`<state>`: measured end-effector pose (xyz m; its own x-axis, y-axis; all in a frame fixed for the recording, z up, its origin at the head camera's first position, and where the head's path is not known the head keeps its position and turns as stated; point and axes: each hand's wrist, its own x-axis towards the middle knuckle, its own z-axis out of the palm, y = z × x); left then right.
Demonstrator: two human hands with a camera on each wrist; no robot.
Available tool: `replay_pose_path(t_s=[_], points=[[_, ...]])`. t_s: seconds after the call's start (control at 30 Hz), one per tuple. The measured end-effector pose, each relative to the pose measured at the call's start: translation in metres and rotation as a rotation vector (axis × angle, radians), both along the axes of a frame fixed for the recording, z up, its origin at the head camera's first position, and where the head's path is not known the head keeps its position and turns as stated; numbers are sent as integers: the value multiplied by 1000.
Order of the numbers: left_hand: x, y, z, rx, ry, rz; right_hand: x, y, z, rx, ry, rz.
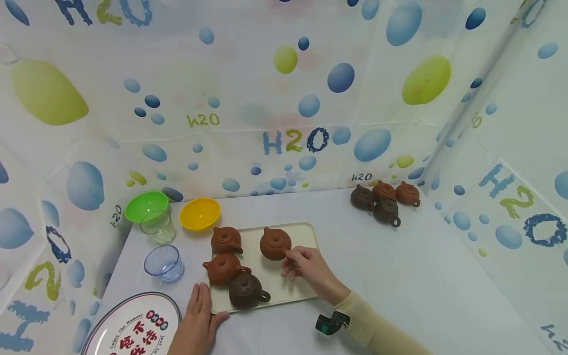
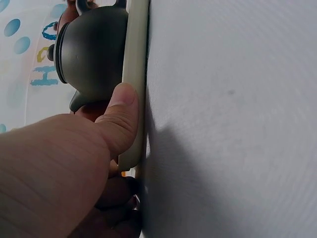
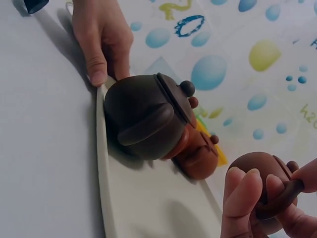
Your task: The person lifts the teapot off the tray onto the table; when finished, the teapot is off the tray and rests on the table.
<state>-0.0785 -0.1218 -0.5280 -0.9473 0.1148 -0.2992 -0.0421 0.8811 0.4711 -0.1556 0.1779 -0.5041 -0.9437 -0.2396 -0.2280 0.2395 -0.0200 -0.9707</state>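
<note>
My right hand [image 1: 306,268] pinches the handle of a reddish-brown clay teapot [image 1: 275,243] over the right part of a cream tray [image 1: 290,291]. In the right wrist view, fingers and thumb meet round this teapot's handle [image 3: 282,201]. At the tray's near left corner, my left hand [image 1: 197,315] lies with straight fingers along the side and the thumb against the front edge. On the tray's left part stand two reddish-brown teapots [image 1: 226,240] [image 1: 223,269] and a dark brown teapot [image 1: 246,291], which is close to the left thumb [image 2: 121,111].
Green [image 1: 146,204] and yellow bowls [image 1: 199,214] stand at the back left, with a clear glass [image 1: 159,229] and bluish glass bowl [image 1: 164,265]. A printed plate [image 1: 133,325] lies near left. Several more teapots [image 1: 385,202] cluster at the back right, before the patterned curtain [image 1: 248,84].
</note>
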Motion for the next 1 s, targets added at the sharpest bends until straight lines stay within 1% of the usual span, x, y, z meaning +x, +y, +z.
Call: replay_pose_path(t_s=[0.27,0.53,0.77,1.0], points=[[-1,0,0,-2,-16,15,15,22,0,40,-13,3],[0,0,-1,-11,-23,20,35,47,-4,58,-25,-15],[-1,-1,-2,-16,-35,12,52,72,-9,79,-25,-104],[-2,1,-3,-19,-42,23,71,99,-15,41,-81,-215]])
